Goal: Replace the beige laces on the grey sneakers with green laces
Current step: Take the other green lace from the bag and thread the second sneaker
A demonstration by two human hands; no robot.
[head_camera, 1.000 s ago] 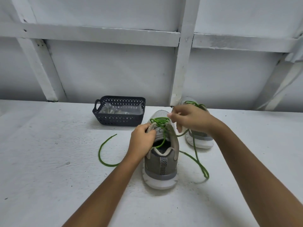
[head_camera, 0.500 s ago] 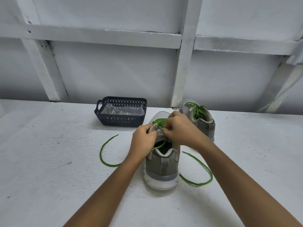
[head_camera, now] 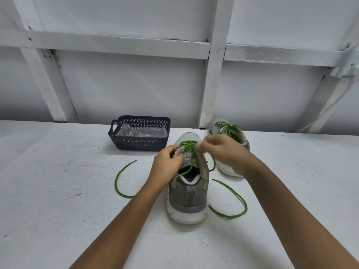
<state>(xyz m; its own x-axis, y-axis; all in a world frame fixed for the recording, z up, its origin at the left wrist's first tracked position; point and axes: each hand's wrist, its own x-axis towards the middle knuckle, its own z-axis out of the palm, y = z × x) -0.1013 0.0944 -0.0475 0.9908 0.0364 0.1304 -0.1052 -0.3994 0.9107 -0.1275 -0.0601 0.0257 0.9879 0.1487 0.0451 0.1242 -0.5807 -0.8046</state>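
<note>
Dark lattice basket (head_camera: 139, 142) on the white table (head_camera: 58, 191) — panelled wall (head_camera: 136, 90) behind.

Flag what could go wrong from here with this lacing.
1. A slack loop of the green lace sags into the opening of the near sneaker; pulling with the right hand may trap it.
2. The lace's free end curls beside the heel, near the right forearm; it could snag.
3. The left hand grips one side only, so the sneaker may tip.

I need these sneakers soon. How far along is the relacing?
Done: the far sneaker is laced green. In hand: the left hand steadies the near sneaker while the right hand pinches its green lace, laced partway. Left: the upper eyelets and tying; both ends lie loose.
</note>
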